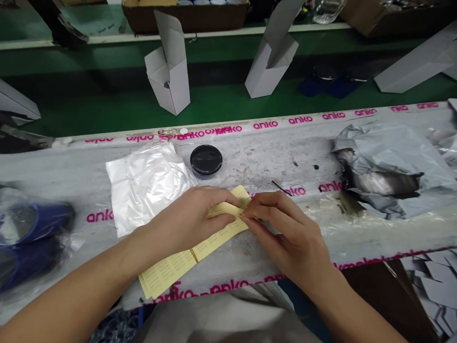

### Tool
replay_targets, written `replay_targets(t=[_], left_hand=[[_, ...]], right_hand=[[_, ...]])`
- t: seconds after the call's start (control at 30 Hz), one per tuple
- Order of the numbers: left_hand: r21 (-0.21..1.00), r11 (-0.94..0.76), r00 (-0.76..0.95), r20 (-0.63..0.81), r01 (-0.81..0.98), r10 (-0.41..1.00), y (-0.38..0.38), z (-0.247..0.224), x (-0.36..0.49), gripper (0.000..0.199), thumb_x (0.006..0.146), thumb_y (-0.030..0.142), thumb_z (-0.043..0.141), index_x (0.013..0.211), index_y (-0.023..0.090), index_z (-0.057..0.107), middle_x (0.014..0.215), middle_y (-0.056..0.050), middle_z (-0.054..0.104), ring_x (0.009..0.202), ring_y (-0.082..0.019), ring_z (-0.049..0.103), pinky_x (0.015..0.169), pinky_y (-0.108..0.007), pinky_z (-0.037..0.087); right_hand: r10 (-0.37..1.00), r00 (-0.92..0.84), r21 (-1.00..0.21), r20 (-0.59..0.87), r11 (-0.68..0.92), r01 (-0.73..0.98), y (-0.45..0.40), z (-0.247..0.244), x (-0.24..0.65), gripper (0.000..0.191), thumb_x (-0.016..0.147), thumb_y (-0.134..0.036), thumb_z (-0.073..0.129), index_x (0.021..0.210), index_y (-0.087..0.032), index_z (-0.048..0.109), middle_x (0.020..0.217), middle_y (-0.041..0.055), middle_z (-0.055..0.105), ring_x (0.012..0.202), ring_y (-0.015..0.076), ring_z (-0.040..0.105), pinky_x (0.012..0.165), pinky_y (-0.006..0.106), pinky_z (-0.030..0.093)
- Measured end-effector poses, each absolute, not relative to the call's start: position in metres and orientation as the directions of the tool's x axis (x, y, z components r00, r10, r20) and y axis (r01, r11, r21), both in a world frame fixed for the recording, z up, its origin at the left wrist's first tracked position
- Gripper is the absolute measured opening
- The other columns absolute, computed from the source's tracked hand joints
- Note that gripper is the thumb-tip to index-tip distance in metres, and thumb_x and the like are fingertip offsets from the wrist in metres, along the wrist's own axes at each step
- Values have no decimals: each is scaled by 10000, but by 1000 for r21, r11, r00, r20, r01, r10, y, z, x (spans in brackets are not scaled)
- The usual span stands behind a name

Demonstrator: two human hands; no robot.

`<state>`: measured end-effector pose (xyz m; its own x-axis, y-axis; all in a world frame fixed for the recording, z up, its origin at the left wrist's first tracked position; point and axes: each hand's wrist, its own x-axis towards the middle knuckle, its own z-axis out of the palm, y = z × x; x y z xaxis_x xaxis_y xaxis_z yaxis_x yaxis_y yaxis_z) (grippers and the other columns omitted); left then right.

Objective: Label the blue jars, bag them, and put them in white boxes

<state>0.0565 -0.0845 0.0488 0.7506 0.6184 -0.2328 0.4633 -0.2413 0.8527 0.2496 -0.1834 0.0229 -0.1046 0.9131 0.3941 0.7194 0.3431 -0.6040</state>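
A stack of yellow printed label sheets (171, 271) lies slantwise on the covered bench, a brown rubber band around its middle. My left hand (193, 216) is closed on the stack's upper part, with a folded-up strip between thumb and fingers. Fingertips of my right hand (289, 233) are pinched together at the right edge of the same sheets; exactly what they grip there is too small to see. Just beyond my hands sits a round black-lidded container (206, 160). Left of it lies a flat pile of white plastic bags (148, 183), partly behind my left hand.
A torn grey plastic bag (396, 166) lies at the right, and blue wrapped items (35, 233) at the left. Beyond the bench edge, two open white boxes (173, 85) stand on a green surface. A thin black strip (281, 187) lies right of the sheets.
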Motion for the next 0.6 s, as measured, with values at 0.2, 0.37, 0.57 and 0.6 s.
replay_targets(t=[0.2, 0.37, 0.57, 0.6], left_hand=[[896, -175, 769, -234, 407, 594, -82, 46, 56, 216, 939, 257, 606, 1069, 303, 772, 995, 31, 795, 869, -184, 729, 727, -267, 535], [869, -219, 775, -250, 444, 581, -80, 49, 57, 185, 926, 237, 609, 1019, 272, 766, 877, 42, 760, 757, -150, 679, 667, -255, 480], [864, -179, 716, -255, 471, 650, -88, 44, 61, 168, 884, 377, 696, 988, 260, 757, 920, 18, 771, 824, -193, 703, 653, -278, 477], [869, -173, 702, -242, 465, 670, -90, 42, 62, 170, 890, 389, 690, 973, 255, 753, 911, 16, 769, 831, -196, 705, 652, -277, 480]], right_hand=[[852, -144, -586, 503, 458, 669, -180, 13, 257, 316, 910, -7, 601, 1044, -275, 704, 999, 45, 618, 888, 180, 639, 712, 325, 563], [962, -23, -824, 273, 246, 510, -175, 14, 255, 143, 931, -124, 660, 894, -256, 700, 954, 35, 608, 898, 183, 643, 736, 314, 575], [992, 45, -906, 114, 86, 415, -173, 16, 254, 81, 917, -219, 706, 859, -261, 743, 933, 47, 622, 894, 199, 638, 711, 322, 567], [992, 48, -909, 113, 83, 409, -174, 16, 254, 77, 915, -222, 708, 861, -262, 747, 939, 48, 622, 898, 201, 637, 705, 321, 565]])
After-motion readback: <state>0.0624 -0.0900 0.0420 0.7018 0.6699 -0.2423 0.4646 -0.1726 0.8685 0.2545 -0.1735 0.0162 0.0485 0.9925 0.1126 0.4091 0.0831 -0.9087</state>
